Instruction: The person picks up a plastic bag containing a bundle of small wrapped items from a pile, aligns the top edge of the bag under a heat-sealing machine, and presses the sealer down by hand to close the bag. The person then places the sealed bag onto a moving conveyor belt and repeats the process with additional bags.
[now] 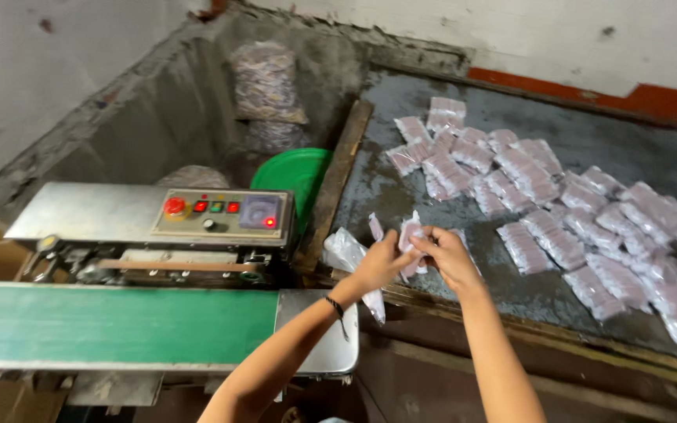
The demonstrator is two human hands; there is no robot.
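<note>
- Small clear plastic packet with pale pink contents [410, 235] is pinched between both hands, held in the air just above the near edge of the dark grey worktable [401, 117], close to the right end of the sealing machine.
- Left hand [378, 262] has its fingers closed on the packet's left side; a dark band [337, 307] sits on that wrist.
- Right hand [450, 254] has its fingers closed on the packet's top and right side, its fingertips touching those of the left hand.
- A loose clear plastic bag [346, 252] hangs under and to the left of the left hand; whether that hand also grips it I cannot tell.
- Many more sealed pink-filled packets [558, 204] lie spread over the worktable, from the far middle to the right edge, well apart from the hands.
- The metal band-sealing machine [150, 215] stands left of the hands, with a control panel carrying a red round knob [174, 206], small coloured switches and a lit red lamp.
- Its green conveyor belt [119, 325] runs along the near side, ending in a bare steel plate below the left forearm.
- A green plastic tub [295, 172] sits behind the machine, next to the table's wooden edge rail [338, 176].
- 2 large clear sacks of filled packets [266, 86] are stacked against the concrete wall beyond the tub.
</note>
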